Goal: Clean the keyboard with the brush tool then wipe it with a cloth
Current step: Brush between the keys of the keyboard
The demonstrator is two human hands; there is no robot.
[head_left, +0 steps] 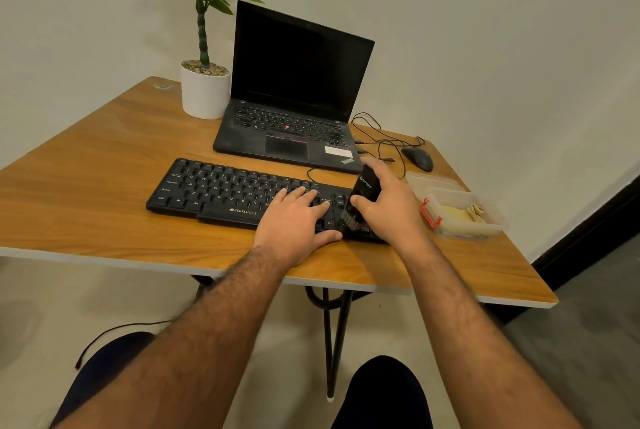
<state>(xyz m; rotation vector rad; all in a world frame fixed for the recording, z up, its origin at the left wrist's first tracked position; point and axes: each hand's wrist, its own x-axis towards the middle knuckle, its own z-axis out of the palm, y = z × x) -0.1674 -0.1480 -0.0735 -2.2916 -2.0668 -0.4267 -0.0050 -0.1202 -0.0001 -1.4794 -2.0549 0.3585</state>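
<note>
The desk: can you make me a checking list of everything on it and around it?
Surface: wooden table, standing on black legs.
Job's things: black keyboard; brush standing on its right end; cloth in a clear box.
Clutter: open laptop, potted plant, mouse, box lid.
Hands: left hand lies flat on the keys; right hand grips the brush.
Cables: thin black cables beside the laptop; a cord on the floor.
Surroundings: plain wall, pale floor.

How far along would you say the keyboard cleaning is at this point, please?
Brushing is under way: the right hand grips the brush tool, bristles on the keyboard at its right end, while the left hand steadies it. Wiping remains; the cloth lies in the plastic container.
</note>
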